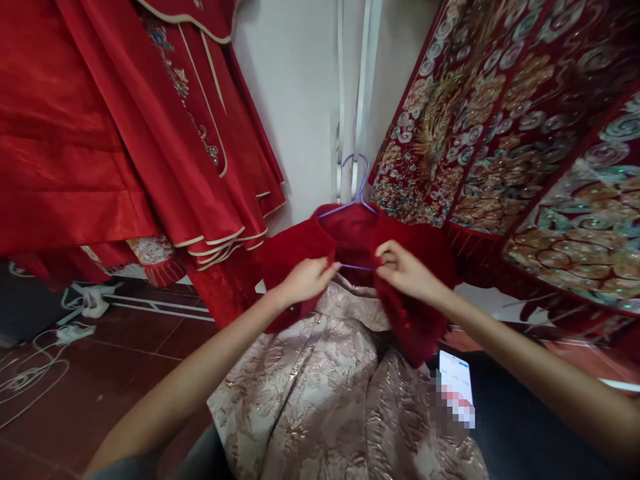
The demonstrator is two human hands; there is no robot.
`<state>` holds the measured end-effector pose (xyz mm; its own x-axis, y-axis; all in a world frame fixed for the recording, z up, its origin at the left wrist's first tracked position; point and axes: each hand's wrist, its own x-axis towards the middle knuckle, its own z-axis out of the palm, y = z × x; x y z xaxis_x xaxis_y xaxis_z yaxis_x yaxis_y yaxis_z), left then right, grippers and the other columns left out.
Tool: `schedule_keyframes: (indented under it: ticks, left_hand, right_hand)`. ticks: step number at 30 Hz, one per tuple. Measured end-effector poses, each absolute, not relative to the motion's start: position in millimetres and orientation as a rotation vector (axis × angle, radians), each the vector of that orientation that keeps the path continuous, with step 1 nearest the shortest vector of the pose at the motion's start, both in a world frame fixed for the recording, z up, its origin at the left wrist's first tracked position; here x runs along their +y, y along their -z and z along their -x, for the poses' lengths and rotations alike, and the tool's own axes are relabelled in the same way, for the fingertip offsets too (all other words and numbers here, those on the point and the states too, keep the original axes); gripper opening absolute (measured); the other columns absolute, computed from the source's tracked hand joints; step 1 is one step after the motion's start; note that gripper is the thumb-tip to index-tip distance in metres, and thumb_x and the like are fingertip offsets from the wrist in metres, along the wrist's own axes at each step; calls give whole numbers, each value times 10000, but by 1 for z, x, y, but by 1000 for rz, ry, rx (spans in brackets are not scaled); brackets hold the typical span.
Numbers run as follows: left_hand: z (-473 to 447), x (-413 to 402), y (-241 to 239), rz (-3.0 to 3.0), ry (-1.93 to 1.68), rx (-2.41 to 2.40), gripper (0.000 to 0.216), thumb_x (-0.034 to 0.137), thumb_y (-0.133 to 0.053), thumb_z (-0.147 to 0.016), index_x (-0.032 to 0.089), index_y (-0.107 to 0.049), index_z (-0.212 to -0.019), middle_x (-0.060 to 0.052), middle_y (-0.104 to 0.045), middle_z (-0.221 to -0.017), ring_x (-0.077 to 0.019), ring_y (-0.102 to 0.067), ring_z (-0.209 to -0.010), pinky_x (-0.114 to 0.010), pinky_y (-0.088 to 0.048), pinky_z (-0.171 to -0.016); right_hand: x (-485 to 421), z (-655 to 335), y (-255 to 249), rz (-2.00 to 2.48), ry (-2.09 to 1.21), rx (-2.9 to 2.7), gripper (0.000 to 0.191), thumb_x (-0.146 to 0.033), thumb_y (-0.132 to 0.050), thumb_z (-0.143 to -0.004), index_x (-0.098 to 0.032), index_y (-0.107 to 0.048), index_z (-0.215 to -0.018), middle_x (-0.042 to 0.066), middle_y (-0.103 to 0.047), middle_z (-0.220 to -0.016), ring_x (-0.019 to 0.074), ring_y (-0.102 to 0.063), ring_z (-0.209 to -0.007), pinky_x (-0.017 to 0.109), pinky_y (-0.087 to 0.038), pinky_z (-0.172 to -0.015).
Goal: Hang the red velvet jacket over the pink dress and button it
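Observation:
A dark red velvet jacket [420, 243] hangs on a purple wire hanger [361, 193], its front parted. My left hand [311, 277] pinches the jacket's front edge on the left. On the other side, my right hand [400, 268] grips the opposite front edge with curled fingers. Between my hands the hanger's lower bar shows across the opening. Below it a pale pink-gold brocade skirt [330, 373] with a waistband spreads downward. How the skirt is attached to the hanger is hidden.
Red satin garments [200, 133] with gold piping hang at the left, and embroidered red garments [500, 133] at the right. A lit phone [456, 387] lies on a black surface [520, 413]. White cables [45, 360] run over the tiled floor [130, 373].

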<state>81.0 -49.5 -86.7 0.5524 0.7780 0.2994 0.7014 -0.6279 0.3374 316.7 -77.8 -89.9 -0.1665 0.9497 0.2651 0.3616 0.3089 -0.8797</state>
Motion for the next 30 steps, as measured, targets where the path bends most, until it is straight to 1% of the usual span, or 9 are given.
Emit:
schedule_keyframes:
  ticks: [3,6,10,12,14,17,20,22,30]
  left_hand:
    - [-102,-69,93,-2702,-490,1232,366,398,-326,-952,177,-555,-771,-60,-651,-718,-181,-616,-638,-269,-427,-616]
    - [-96,-73,94,-2673,-522,1362,323,403,-366,-939,184,-562,-807,-58,-645,-714,-200,-629,-666,-282,-440,-629]
    - [-80,-68,100,-2492,-932,1279,166,345,-570,-842,197,-526,-903,-15,-630,-796,-163,-617,-726,-263,-462,-680]
    - [-79,-68,105,-2314,-1146,1199,229,283,-645,-784,197,-506,-945,-2,-626,-841,-139,-619,-763,-246,-476,-712]
    - [-83,-70,110,-2152,-1234,1134,260,253,-683,-751,192,-516,-941,0,-640,-861,-129,-631,-792,-235,-487,-728]
    - [-92,-73,116,-2016,-1220,1054,215,232,-689,-749,184,-581,-929,-24,-684,-938,-141,-656,-863,-246,-503,-767]
    - [-99,-71,119,-1952,-1231,941,165,191,-654,-777,172,-637,-940,-52,-704,-1001,-156,-664,-934,-289,-504,-874]
    - [-103,-69,120,-1907,-1266,894,172,177,-643,-784,163,-653,-955,-67,-707,-1022,-166,-664,-962,-315,-495,-925]
    - [-107,-70,116,-1824,-1262,836,244,107,-645,-749,144,-665,-990,-95,-691,-1097,-189,-640,-1041,-364,-456,-1006]
  right_hand:
    - [-84,-277,109,986,-987,-1752,272,-196,-545,-699,-239,-357,-892,-52,-522,-758,107,-548,-645,240,-449,-589]
    - [-85,-270,119,932,-1068,-1669,311,-205,-575,-715,-242,-345,-921,-59,-517,-792,89,-545,-617,236,-478,-557]
    - [-83,-285,119,975,-1021,-1566,337,-232,-647,-721,-239,-388,-936,-48,-521,-783,110,-568,-660,267,-544,-556]
    - [-83,-291,119,970,-998,-1522,320,-271,-671,-734,-231,-417,-927,-31,-533,-787,127,-585,-713,293,-575,-593]
    - [-84,-294,119,951,-1009,-1496,305,-315,-677,-754,-225,-442,-928,-10,-551,-817,142,-603,-774,312,-594,-632]
    - [-86,-299,119,917,-1026,-1534,282,-360,-658,-794,-220,-469,-950,9,-572,-861,145,-619,-810,312,-599,-665]
    - [-89,-302,118,905,-985,-1608,266,-376,-633,-823,-222,-478,-975,19,-589,-882,148,-626,-819,309,-595,-674]
    - [-92,-303,115,921,-926,-1650,254,-381,-618,-837,-224,-482,-983,24,-595,-891,153,-625,-828,309,-592,-677]
    - [-90,-297,110,1022,-710,-1793,205,-384,-539,-883,-229,-478,-1002,38,-616,-903,168,-634,-824,325,-570,-674]
